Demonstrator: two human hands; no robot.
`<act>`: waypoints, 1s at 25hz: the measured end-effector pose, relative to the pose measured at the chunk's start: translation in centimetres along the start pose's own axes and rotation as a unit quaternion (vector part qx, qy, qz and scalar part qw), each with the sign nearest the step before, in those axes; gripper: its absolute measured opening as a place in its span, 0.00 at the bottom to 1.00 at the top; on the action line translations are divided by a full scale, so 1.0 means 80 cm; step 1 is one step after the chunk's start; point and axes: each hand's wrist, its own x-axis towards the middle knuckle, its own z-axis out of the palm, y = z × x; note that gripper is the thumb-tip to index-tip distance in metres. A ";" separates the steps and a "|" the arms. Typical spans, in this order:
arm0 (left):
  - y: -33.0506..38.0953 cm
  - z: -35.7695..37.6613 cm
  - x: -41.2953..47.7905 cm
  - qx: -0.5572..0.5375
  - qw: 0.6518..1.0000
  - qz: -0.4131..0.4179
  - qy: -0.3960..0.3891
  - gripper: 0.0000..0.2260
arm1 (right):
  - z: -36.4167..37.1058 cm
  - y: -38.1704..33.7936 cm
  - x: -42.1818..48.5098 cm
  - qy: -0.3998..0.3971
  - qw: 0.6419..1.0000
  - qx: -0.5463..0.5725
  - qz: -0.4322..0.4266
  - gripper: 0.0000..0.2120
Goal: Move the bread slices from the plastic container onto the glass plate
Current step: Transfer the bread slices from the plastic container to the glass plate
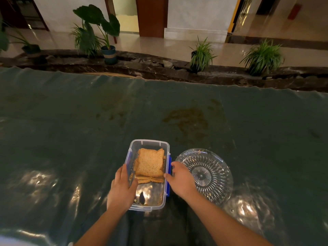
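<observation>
Bread slices (150, 165) lie stacked in the far half of the container (148, 143) on the table (71, 130); the plate (213, 167) sits just right.

Lower bread slices (150, 179) under top one; dark speck (142, 198) in container (148, 143) unclear.

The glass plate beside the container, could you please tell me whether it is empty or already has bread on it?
Empty: the glass plate shows only its cut pattern, and the bread slices lie stacked in the plastic container.

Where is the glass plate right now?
In the head view, the glass plate sits empty on the table, right of the plastic container, partly under the right hand.
</observation>
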 end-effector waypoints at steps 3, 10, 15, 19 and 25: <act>-0.004 0.008 -0.003 0.063 0.998 0.011 0.018 0.32 | -0.013 -0.017 0.028 0.040 0.990 -0.092 -0.099 0.15; -0.007 0.018 -0.004 0.138 0.990 0.022 0.032 0.36 | -0.004 -0.059 0.099 -0.053 0.912 -0.330 -0.238 0.21; -0.005 0.017 -0.004 0.175 0.984 0.024 0.028 0.37 | 0.014 -0.072 0.128 -0.096 0.878 -0.393 -0.254 0.29; -0.004 0.015 -0.006 0.181 0.983 0.023 0.030 0.38 | 0.030 -0.071 0.140 -0.170 0.883 -0.386 -0.208 0.37; -0.003 0.015 -0.005 0.184 0.982 0.019 0.025 0.37 | 0.039 -0.069 0.150 -0.184 0.894 -0.371 -0.172 0.41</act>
